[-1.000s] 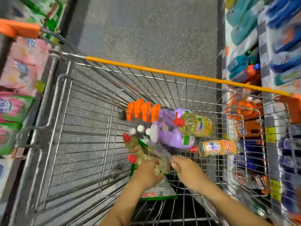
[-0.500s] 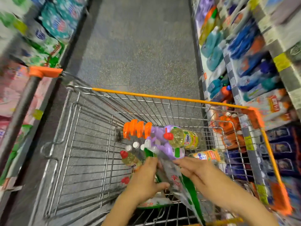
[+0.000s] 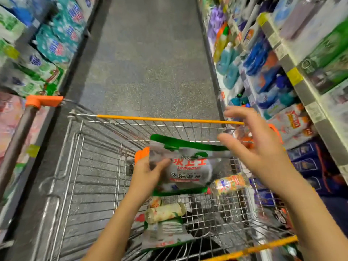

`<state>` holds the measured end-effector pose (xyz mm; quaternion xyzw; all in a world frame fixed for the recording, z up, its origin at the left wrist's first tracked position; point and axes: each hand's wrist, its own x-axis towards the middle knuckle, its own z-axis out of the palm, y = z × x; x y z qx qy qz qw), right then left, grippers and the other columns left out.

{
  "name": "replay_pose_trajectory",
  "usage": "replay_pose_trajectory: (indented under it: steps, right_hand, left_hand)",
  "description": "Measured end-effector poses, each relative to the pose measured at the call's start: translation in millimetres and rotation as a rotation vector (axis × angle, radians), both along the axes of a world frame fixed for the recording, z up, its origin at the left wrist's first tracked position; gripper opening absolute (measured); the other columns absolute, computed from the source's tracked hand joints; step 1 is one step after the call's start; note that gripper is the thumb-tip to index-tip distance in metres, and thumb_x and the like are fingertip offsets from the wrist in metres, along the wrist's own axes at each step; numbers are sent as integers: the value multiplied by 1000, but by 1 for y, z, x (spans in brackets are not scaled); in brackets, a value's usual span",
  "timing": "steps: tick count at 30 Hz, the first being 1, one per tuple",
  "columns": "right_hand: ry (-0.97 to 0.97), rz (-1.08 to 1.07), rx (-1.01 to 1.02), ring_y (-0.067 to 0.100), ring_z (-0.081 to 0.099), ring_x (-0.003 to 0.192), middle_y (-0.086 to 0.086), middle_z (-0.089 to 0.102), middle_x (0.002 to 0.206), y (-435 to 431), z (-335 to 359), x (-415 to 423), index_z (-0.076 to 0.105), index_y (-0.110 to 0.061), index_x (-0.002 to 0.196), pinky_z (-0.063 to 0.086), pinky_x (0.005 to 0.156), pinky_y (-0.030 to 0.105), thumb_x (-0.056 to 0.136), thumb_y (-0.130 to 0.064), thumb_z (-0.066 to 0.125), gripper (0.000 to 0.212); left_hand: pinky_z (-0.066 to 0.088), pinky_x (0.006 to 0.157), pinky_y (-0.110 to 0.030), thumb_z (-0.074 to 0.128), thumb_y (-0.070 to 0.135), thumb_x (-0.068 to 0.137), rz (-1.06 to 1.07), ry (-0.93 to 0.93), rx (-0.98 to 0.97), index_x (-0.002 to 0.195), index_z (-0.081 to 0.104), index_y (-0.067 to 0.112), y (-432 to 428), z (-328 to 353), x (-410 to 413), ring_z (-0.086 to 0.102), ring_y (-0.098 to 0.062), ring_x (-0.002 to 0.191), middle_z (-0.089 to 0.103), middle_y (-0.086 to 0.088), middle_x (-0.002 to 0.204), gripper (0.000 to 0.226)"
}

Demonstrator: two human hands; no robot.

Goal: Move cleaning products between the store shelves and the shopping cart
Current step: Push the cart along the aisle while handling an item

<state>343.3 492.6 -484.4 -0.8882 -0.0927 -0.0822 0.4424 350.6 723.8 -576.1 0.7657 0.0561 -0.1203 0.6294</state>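
pouch [image 3: 188, 170]: held up inside the cart [image 3: 169, 120], bottle [image 3: 229, 183] at its 4 o'clock
left hand [image 3: 145, 176]: fingers curled on pouch's 9 o'clock edge
right hand [image 3: 263, 147]: fingers spread wide, holding nothing, at pouch's 2 o'clock

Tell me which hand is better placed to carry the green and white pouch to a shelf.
Likely the left hand: it grips the green-and-white plastic pouch, while the right hand hovers open beside it.
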Motion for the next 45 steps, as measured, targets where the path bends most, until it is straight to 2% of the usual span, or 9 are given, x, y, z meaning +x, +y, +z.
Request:
replay_pose_trajectory:
  steps: [4, 6, 10, 15, 20, 24, 29, 38, 45]
  right_hand:
    - [441, -36, 353, 10, 52, 125, -17, 54, 131, -8, -73, -25, 46, -35, 131, 43, 106, 45, 75, -68, 66, 68]
    - [617, 57, 452, 2, 59, 116, -22, 61, 124, 7, -97, -38, 48, -39, 127, 48, 98, 28, 77, -65, 66, 60]
    - [513, -135, 555, -9, 62, 74, -23, 70, 78, 17, -102, -36, 61, -20, 93, 46, 67, 8, 92, -20, 55, 6]
    - [428, -322, 622, 4, 43, 54, -12, 46, 55, 25, -95, -37, 47, -11, 65, 37, 55, 13, 84, -32, 57, 30]
    - [453, -428, 741, 16, 42, 65, 5, 43, 64, 20, -88, -37, 44, -7, 65, 34, 64, 27, 91, -29, 59, 37]
    - [457, -447, 807, 13, 50, 66, 3, 53, 66, 16, -76, -41, 52, -9, 71, 40, 64, 24, 93, -29, 59, 31]
    - [389, -393, 767, 14, 45, 72, 7, 50, 76, 14, -48, -62, 50, 8, 81, 38, 65, 26, 94, -33, 56, 43]
    - [227, -396, 740, 16, 69, 88, 4, 75, 96, 10, 11, -153, 70, -15, 97, 54, 78, 29, 91, -30, 54, 22]
    - [38, -567, 658, 5, 68, 98, -11, 72, 107, 16, 47, -255, 64, -28, 111, 51, 76, 17, 95, -28, 50, 21]
  left_hand:
    - [52, 58, -26, 59, 15, 90, 86, 140, -161, 85, 61, 5, 5, -3, -8, 70, -15, 63, 73, -3, 70, 12]
    - [56, 58, -26, 57, 13, 89, 82, 199, -252, 92, 62, 4, 5, -4, -12, 72, -20, 68, 75, -7, 77, 11]
    - [56, 59, -25, 58, 15, 84, 103, 298, -340, 99, 63, 3, 3, 0, -13, 72, -19, 71, 75, -8, 82, 19]
    - [53, 87, -40, 68, 29, 72, 156, 351, -397, 97, 68, 3, 0, 3, -13, 67, -29, 93, 73, -17, 100, 36]
    - [55, 69, -28, 68, 31, 70, 122, 283, -345, 105, 66, 15, -4, 9, -21, 68, -21, 82, 75, -5, 94, 39]
    - [56, 82, -42, 73, 42, 67, 55, 226, -183, 126, 55, 25, -12, 15, -41, 71, -22, 93, 73, 1, 105, 65]
    - [57, 78, -41, 69, 35, 75, 88, 72, -206, 122, 58, 26, -22, 32, -68, 71, -23, 94, 73, 0, 105, 49]
    - [58, 72, -29, 67, 33, 72, -42, -77, -215, 104, 66, 23, -25, 78, -105, 72, -18, 87, 75, 3, 93, 33]
    - [53, 89, -50, 79, 47, 73, -277, -149, -244, 108, 66, 28, -37, 113, -158, 70, -22, 97, 74, 2, 102, 42]
